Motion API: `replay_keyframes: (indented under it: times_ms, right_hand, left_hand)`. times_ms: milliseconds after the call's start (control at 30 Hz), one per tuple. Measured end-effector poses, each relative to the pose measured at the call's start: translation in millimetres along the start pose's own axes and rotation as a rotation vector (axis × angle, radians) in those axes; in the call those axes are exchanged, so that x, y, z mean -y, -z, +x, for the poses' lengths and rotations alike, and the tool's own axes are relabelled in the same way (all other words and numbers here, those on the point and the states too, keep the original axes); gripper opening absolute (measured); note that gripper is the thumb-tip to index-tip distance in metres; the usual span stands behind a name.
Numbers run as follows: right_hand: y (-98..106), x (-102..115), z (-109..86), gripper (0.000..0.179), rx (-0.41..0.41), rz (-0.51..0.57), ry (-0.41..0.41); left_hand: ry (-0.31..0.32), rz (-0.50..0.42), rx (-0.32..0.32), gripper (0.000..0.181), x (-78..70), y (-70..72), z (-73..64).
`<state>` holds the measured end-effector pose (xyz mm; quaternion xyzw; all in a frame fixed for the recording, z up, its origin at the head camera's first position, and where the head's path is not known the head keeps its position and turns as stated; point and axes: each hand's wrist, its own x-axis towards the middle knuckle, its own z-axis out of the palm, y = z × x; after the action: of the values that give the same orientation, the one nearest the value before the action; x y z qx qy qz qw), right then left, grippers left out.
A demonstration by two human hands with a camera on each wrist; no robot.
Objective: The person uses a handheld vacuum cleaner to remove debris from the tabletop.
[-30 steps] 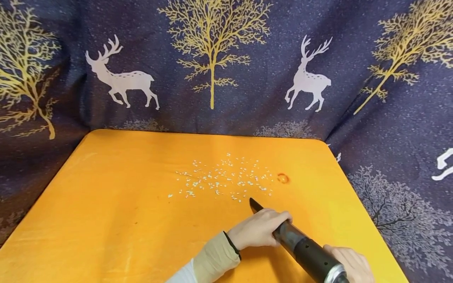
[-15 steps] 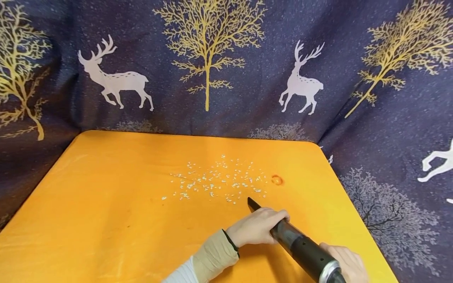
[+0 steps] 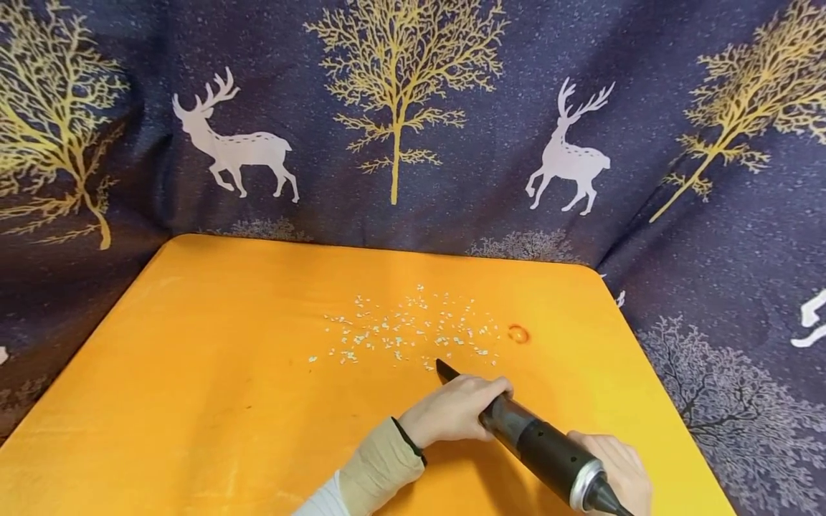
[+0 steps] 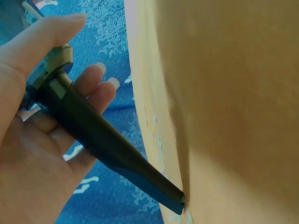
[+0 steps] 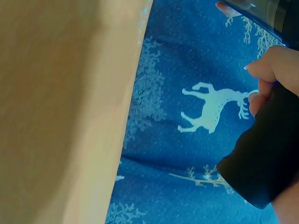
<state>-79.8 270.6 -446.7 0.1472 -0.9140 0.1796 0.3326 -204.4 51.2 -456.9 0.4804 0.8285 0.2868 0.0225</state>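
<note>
- Nozzle (image 4: 117, 149) and hand vacuum (image 3: 545, 451) have slid toward nine o'clock over the last half second, both hands travelling along; the scraps lie as they did.
- Left hand (image 3: 452, 412) grips the vacuum's front part, fingers curled under one side, thumb along the other.
- Right hand (image 3: 616, 466) is wrapped round the handle (image 5: 261, 149) at the four o'clock end; the vacuum's body partly hides it from the head camera.
- Nozzle tip points to ten o'clock, right by the near side of the white scraps (image 3: 397, 341); whether it touches the table (image 3: 226, 394) I cannot tell.
- Scraps fan out from the tip between nine and two o'clock; a ring mark (image 3: 518, 334) sits at two, just past them.
- Right table edge runs at three o'clock, near the right hand.
- Far edge lies at twelve, beyond the scraps, along a dark deer-print cloth (image 3: 310, 179).
- Widest room opens toward nine: orange tabletop reaches to the left edge, well apart from both hands.
</note>
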Motion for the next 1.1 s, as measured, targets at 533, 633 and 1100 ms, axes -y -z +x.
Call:
replay_keyframes:
  times_ms: [533,633,1100]
  right_hand:
    - [-20.1,4.2,16.5,0.020,-0.097,-0.025,0.072]
    - [-25.7,1.9,18.8,0.023,-0.123,-0.046,0.091]
    - [-15.7,-2.9,16.9,0.023,-0.054,-0.069,0.056]
  left_hand:
    - [0.013,-0.029,-0.053,0.053,10.7,14.7,-13.3]
    - [0.018,-0.046,-0.056,0.053,14.9,14.1,-12.8]
    - [0.027,-0.070,-0.026,0.054,17.4,6.0,4.1]
